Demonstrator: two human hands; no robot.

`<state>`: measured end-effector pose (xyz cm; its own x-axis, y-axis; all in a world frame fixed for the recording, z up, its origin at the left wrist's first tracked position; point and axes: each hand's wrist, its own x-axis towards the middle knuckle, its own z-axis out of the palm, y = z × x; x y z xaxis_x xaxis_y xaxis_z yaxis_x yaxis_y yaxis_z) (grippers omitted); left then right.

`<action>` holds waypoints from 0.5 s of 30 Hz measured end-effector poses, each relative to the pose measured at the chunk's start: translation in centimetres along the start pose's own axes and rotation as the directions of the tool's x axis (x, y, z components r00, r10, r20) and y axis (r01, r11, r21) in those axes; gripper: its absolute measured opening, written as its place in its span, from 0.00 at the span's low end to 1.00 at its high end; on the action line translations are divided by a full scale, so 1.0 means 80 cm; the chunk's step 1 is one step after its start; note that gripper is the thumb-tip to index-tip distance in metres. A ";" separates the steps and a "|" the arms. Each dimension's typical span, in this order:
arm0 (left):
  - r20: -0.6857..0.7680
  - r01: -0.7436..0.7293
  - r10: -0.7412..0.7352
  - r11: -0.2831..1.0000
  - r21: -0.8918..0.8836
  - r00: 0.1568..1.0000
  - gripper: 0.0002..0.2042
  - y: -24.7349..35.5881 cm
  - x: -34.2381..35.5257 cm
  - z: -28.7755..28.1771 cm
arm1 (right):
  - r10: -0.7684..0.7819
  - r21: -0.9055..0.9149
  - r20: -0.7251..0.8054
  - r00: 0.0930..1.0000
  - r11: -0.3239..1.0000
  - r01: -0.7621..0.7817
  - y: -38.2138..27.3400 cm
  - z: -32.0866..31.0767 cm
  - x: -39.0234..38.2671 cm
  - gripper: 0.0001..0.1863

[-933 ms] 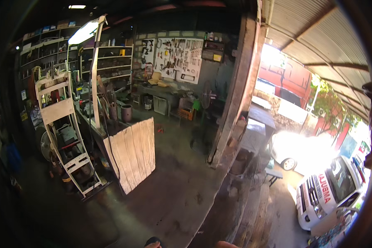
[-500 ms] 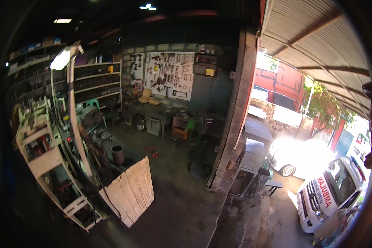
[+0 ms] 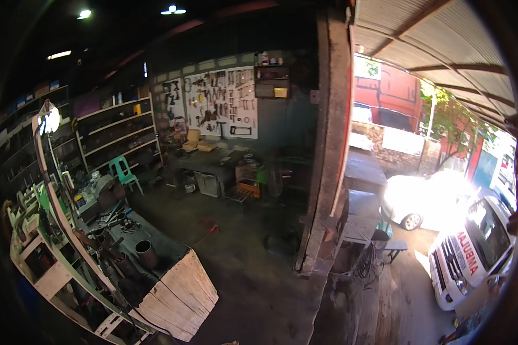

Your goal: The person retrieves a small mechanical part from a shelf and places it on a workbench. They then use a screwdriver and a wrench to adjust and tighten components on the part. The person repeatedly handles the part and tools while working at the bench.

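Just ahead and to the left of the hands stands the plank panel, pale and weathered, its boards scored by dark lengthwise cracks and its outer edges uneven. Of the hands, only a sliver shows at the lower edge, by its place probably the left; whether the fingers are spread, pressed together or pinching something, I cannot tell, and the right is out of view. The panel closes the near end of a long, dark surface, where a wide-mouthed, rust-brown metal cylinder stands upright and hand tools lie scattered farther from the hands. Left of that surface leans a pale, ladder-like frame, scuffed and angular, near a bent pole carrying a bright lamp. Well ahead of the hands are a green plastic chair, metal shelves and a white board hung with tools. A dark, stained floor runs forward to a rough post; right of it, under corrugated roofing, a white van stands in sunlight.
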<state>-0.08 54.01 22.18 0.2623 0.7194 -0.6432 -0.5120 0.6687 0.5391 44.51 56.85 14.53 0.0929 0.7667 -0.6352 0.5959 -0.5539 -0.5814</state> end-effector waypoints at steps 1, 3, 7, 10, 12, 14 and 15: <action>0.011 -0.031 0.031 0.999 0.025 0.999 0.10 0.016 0.010 0.009 | -0.015 -0.018 0.010 1.000 1.000 0.016 -0.022 -0.016 0.023 0.20; 0.042 -0.093 0.090 0.993 0.079 0.995 0.10 0.045 0.032 0.019 | -0.053 -0.046 0.020 0.998 0.998 0.054 -0.066 -0.046 0.070 0.20; -0.071 -0.145 0.146 0.989 0.030 0.987 0.11 0.098 0.103 0.028 | -0.120 -0.082 0.038 0.992 0.989 0.123 -0.158 -0.088 0.176 0.22; -0.087 -0.048 0.056 0.994 0.098 0.995 0.14 0.155 0.167 0.023 | -0.147 -0.100 0.048 0.988 0.983 0.152 -0.228 -0.110 0.261 0.23; -0.042 -0.010 0.015 0.993 0.115 0.999 0.17 0.200 0.209 0.022 | -0.136 -0.109 0.055 0.989 0.984 0.141 -0.271 -0.123 0.314 0.24; -0.012 -0.076 0.078 0.987 0.143 0.997 0.17 0.255 0.255 0.033 | -0.111 -0.122 0.051 0.993 0.986 0.116 -0.314 -0.140 0.364 0.24; 0.019 -0.119 0.118 0.981 0.154 0.993 0.18 0.291 0.285 0.048 | -0.095 -0.122 0.050 0.994 0.987 0.100 -0.335 -0.150 0.384 0.25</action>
<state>-2.85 86.75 22.16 0.2152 0.7966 -0.5649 -0.4077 0.5989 0.6893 40.95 99.19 16.71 -0.0039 0.7986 -0.6018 0.6954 -0.4303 -0.5755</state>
